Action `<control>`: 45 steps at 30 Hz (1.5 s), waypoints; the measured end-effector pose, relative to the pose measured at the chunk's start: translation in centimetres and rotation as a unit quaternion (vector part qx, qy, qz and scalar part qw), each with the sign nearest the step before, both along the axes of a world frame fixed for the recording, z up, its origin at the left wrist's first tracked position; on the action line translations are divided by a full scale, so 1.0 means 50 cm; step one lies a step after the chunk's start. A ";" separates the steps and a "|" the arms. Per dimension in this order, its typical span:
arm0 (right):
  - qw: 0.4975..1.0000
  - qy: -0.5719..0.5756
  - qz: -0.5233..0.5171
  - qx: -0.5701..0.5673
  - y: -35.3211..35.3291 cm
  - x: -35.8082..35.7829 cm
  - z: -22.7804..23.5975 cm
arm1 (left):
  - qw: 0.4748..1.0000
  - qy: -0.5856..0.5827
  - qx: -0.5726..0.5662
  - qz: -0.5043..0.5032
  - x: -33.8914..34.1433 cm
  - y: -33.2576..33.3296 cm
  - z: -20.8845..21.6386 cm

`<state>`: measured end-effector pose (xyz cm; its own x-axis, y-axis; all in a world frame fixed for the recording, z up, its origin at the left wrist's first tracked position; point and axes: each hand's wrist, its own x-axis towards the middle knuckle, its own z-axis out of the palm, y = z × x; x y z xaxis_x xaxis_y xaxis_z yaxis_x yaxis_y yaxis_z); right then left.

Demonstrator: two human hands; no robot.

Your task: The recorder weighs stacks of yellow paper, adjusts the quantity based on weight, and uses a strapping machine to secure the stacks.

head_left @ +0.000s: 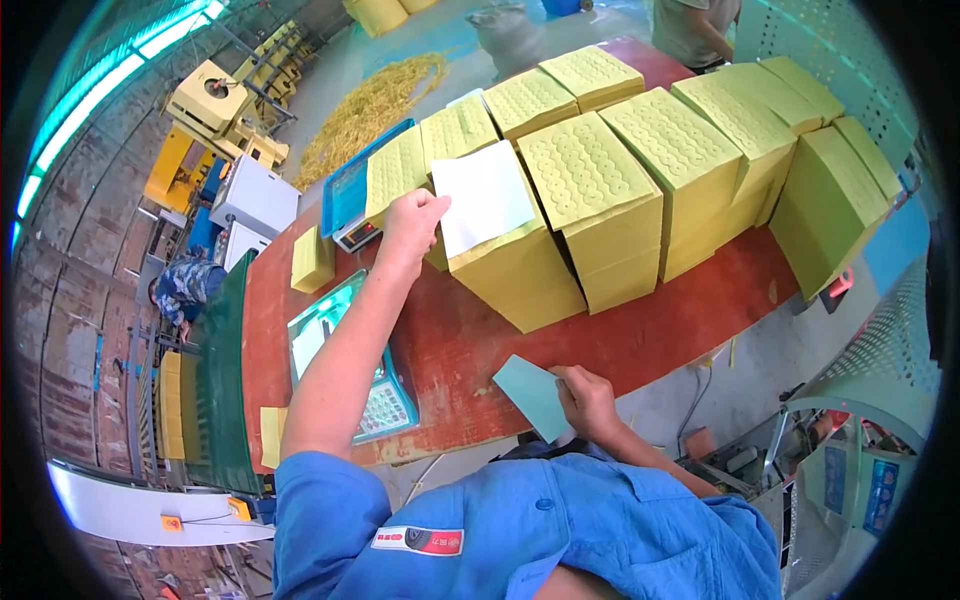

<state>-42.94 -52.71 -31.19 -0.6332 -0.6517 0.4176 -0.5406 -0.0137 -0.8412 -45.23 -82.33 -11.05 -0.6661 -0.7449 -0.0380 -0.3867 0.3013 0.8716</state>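
My left hand (pixel 412 232) reaches forward across the table, its fingers closed at the left edge of a white sheet of paper (pixel 484 195). That sheet lies flat on top of a tall stack of yellow paper (pixel 515 283). Low and near my body, my right hand (pixel 588 402) grips a pale blue-green sheet (pixel 530 396) by its right side, with the sheet tilted. Below my left forearm sits a teal digital scale (pixel 385 408) with a keypad, partly hidden by the arm.
More yellow stacks with embossed wavy tops (pixel 590 170) crowd the red table (pixel 450 370). A blue tray (pixel 345 185) stands at the far left. Beyond are yellow shreds (pixel 365 110) on the floor, a person in camouflage (pixel 187 287) and another person (pixel 690 30) at the back.
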 end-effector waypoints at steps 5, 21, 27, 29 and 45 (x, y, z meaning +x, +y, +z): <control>1.000 0.003 0.002 -0.009 -0.003 0.001 0.001 | 1.000 -0.004 0.000 0.002 0.005 -0.001 -0.002; 1.000 0.007 0.008 0.001 0.000 0.000 -0.005 | 0.885 0.125 -0.422 -0.152 -0.096 0.025 0.068; 1.000 -0.002 0.005 0.012 -0.002 0.004 -0.005 | 0.869 0.008 -0.404 -0.283 -0.165 -0.018 0.034; 1.000 0.003 0.002 0.003 -0.007 0.006 -0.001 | 0.826 -0.013 -0.473 -0.307 -0.165 -0.029 0.032; 1.000 0.014 0.015 -0.001 -0.006 0.001 0.001 | 0.836 -0.093 -0.395 -0.369 0.026 0.051 0.064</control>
